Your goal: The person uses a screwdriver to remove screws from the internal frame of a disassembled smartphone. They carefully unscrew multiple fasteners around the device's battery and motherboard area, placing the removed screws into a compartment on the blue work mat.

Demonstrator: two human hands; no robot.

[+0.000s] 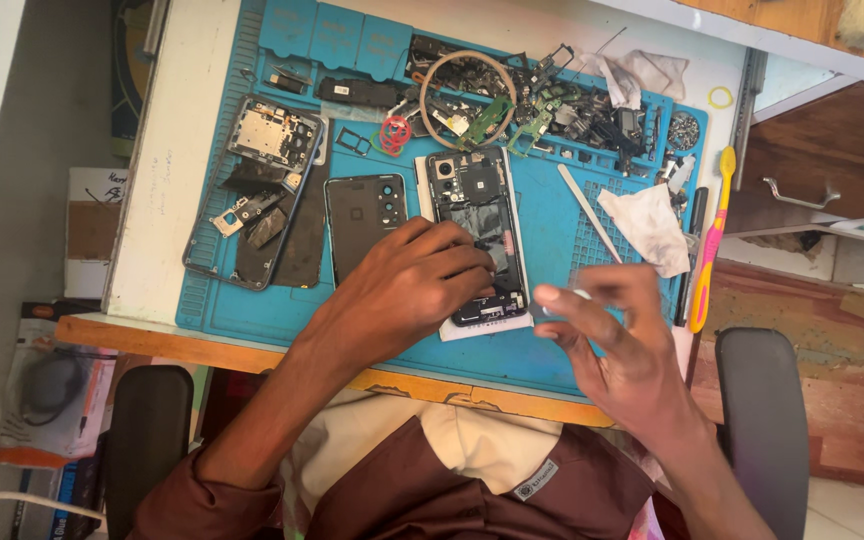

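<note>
An opened phone [479, 232] lies near the middle of the blue work mat [552, 350], back cover off, its inner boards showing. Its long axis runs almost straight from 12 to 6 o'clock, tilted slightly so the camera end points toward 12 and the lower end leans toward 5. The left hand [414, 280] lies across the phone's lower half, fingers curled down and pressing on it, holding it against the mat. The right hand [612, 330] hovers at about 4 o'clock from the phone, just beside its lower corner, with thumb and forefinger pinched together on a small pale object [580, 294] too small to identify. At 9 o'clock from the phone, just beside it, lies a dark back cover [364, 215]; farther out at 9 o'clock sits a stripped phone frame [257, 190]. A crumpled white cloth [649, 225] lies at 3 o'clock.
</note>
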